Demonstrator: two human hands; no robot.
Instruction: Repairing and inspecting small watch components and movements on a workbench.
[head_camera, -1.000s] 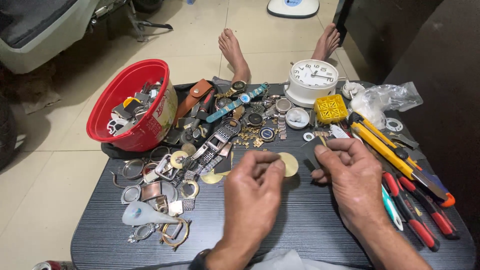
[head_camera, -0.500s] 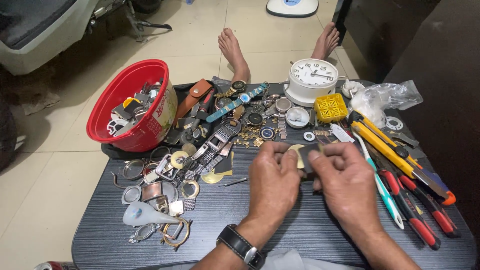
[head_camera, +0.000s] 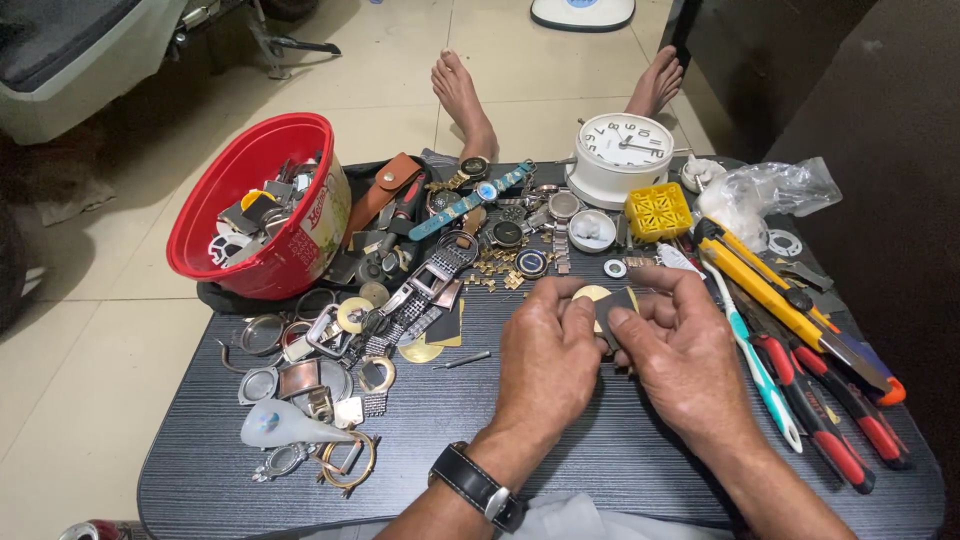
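Hands: left hand (head_camera: 548, 352) and right hand (head_camera: 680, 350), apart a second ago, now joined.
Grip: fingers pinching small dark piece (head_camera: 612, 308) between fingertips.
Meaning: close work underway.

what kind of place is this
Probably a small home or street-side watch repair spot: a low dark table strewn with watch cases and straps, a red bowl of parts, and cutters and pliers beside both hands.

Left hand (head_camera: 548, 355) and right hand (head_camera: 680, 352) side by side, fingers curled inward, thumbs nearly touching.
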